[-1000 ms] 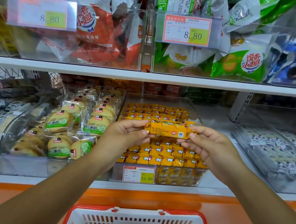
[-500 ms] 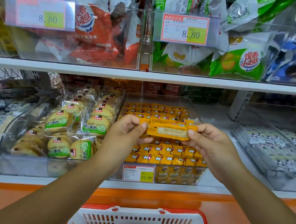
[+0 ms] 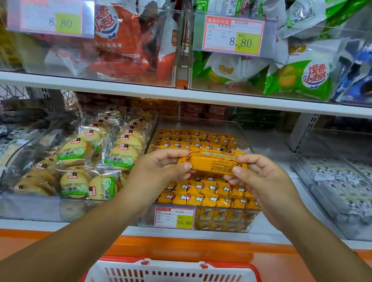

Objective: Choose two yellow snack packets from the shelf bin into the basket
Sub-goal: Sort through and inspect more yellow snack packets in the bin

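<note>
The held packet (image 3: pixel 212 164) is orange-yellow with fine dark print. The binned packets (image 3: pixel 210 190) beneath are yellow, dotted with white and red figures. The basket (image 3: pixel 171 269) is white with slotted walls and a red rim. The far-right packets (image 3: pixel 340 184) seem blotched black and white, though blurred.

Obs: yellow packet (image 3: pixel 212 163) is glossy, crinkled plastic film. shelf bin (image 3: pixel 199 125) at 12 o'clock is clear, shiny hard plastic. basket (image 3: pixel 171 271) at 6 o'clock is smooth white plastic with a red rim.
</note>
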A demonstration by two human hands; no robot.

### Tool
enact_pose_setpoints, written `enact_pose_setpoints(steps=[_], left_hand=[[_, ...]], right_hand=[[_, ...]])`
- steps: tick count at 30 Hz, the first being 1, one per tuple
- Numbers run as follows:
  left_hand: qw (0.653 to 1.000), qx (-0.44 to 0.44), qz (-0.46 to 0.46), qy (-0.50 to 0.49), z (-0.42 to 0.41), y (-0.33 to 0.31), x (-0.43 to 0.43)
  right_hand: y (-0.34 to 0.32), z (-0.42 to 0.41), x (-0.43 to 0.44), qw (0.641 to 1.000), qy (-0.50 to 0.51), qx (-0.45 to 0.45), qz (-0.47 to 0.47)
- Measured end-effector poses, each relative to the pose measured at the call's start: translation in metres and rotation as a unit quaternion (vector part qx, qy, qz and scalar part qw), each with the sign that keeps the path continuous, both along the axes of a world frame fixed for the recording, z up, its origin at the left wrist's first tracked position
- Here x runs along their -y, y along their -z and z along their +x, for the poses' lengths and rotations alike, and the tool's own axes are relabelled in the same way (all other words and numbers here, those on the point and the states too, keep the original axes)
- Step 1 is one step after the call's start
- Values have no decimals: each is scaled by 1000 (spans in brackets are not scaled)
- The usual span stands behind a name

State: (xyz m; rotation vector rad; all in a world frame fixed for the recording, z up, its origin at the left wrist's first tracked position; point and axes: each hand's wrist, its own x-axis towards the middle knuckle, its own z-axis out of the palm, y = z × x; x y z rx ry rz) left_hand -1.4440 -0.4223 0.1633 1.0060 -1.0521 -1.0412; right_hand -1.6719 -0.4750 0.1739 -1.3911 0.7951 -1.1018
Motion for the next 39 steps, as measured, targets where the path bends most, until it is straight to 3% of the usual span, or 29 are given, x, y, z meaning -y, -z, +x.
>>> enact_pose_setpoints(steps=[4,9,14,19,23,28,30,32,36,39], left_hand=[[1000,-13,-1,3,0,1,0],[999,37,6,-16,-1,0,1],[987,159,-4,-10,0,-1,1],[964,263,-17,-19,2,-1,0],[923,376,-46,-65,-3,0,3],[809,578,-74,-85,-13,-9,40],[783,617,-64,-51,-19,-11,61],[762,646,-49,-6,-28,-12,81],[704,706,18,68,-32,-4,110],[703,705,44,81,-26,9,117]], right_hand=[[-1,1,0,999,-2,30,22],[0,-1,0,999,-23,22,26],[-1,0,-2,1000,-7,-12,9],[1,1,1,998,-11,28,51],[0,-3,2,997,-23,49,59],[-19,-17,23,986,139,-67,-62],[-27,-19,39,958,199,-143,-152],[-34,-17,58,907,228,-271,-229],[-42,-7,102,827,152,-487,-235],[-45,9,129,806,76,-547,-212]])
